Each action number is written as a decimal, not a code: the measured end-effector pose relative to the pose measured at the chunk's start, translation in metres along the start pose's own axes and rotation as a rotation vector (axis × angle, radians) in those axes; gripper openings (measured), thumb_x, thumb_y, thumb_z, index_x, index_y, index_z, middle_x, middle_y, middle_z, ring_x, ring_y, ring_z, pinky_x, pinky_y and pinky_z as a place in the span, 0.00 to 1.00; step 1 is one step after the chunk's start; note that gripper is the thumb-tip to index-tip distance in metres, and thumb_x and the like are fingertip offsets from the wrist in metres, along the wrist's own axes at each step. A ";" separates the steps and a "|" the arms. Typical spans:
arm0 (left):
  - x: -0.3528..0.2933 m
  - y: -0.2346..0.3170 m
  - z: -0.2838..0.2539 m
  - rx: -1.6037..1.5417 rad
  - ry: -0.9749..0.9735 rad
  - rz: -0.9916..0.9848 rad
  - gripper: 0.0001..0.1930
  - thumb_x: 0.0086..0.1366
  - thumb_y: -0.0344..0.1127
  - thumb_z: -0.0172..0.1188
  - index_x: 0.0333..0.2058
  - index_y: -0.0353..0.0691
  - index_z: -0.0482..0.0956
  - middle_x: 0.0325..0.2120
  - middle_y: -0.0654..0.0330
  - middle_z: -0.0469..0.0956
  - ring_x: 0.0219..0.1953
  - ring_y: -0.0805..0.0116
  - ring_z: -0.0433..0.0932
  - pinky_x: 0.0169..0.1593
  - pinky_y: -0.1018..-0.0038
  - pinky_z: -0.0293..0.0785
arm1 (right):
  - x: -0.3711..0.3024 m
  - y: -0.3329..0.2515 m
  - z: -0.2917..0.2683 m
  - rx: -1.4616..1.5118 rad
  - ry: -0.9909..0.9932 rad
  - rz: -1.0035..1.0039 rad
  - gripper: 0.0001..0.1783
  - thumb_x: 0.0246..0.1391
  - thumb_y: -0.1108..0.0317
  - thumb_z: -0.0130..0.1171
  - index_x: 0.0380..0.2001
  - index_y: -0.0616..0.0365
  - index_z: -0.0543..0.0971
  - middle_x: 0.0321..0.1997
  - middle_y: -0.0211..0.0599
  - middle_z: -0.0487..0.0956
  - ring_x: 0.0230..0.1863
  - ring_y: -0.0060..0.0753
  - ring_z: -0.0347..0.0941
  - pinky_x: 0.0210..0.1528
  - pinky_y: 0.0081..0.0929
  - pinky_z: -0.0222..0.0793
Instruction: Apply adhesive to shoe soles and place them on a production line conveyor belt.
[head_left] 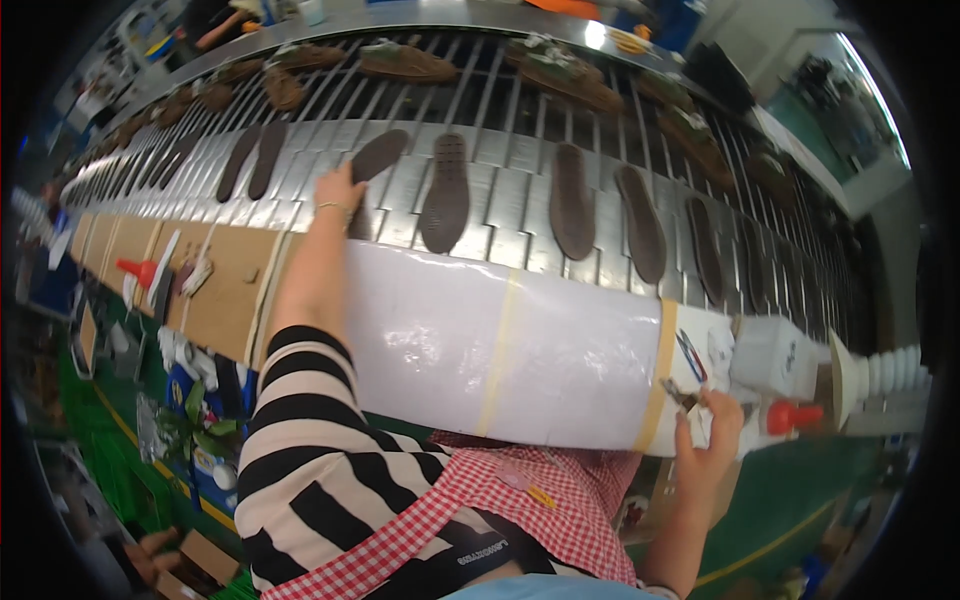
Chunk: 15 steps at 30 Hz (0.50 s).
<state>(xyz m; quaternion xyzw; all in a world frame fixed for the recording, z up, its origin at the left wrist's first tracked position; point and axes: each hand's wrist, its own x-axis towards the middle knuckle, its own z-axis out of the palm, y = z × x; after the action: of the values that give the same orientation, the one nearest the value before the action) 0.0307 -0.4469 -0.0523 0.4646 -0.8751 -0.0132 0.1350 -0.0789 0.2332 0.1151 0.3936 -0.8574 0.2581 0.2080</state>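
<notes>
My left hand [338, 190] reaches out over the metal slat conveyor [400, 210], its fingers closed on the near end of a dark brown shoe sole [382, 152]. Part of another sole [360, 220] shows just beside my wrist. To its right, a sole with a studded pattern [446, 195] lies on the slats, followed by a ridged one [572, 200] and several more. My right hand [712, 430] rests low at the right end of the worktop, thumb and forefinger apart. Close to its fingertips lies a small metal hand tool [680, 394], with red-and-blue-handled tweezers or snips [691, 355] beyond it.
Brown shoes [405, 62] stand along the conveyor's far side. A white-covered worktop [430, 330] lies before me, with brown board [220, 300] at left. A white plastic container [775, 355], a red-capped bottle [795, 416] and a ribbed white duct [890, 372] are at right.
</notes>
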 end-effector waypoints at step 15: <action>-0.141 0.142 -0.108 -2.437 -0.885 0.169 0.32 0.75 0.50 0.47 0.68 0.34 0.57 0.65 0.45 0.63 0.50 0.55 0.78 0.53 0.61 0.78 | -0.032 0.156 -0.041 -0.543 0.119 0.355 0.22 0.43 0.70 0.71 0.45 0.56 0.81 0.43 0.39 0.82 0.49 0.47 0.75 0.52 0.43 0.69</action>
<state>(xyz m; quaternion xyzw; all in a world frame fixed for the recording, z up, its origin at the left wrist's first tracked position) 0.0172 -0.2400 0.0413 -0.0563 -0.2965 -0.9381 0.1698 -0.1749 0.3635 0.0856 0.1524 -0.9365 0.0751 0.3067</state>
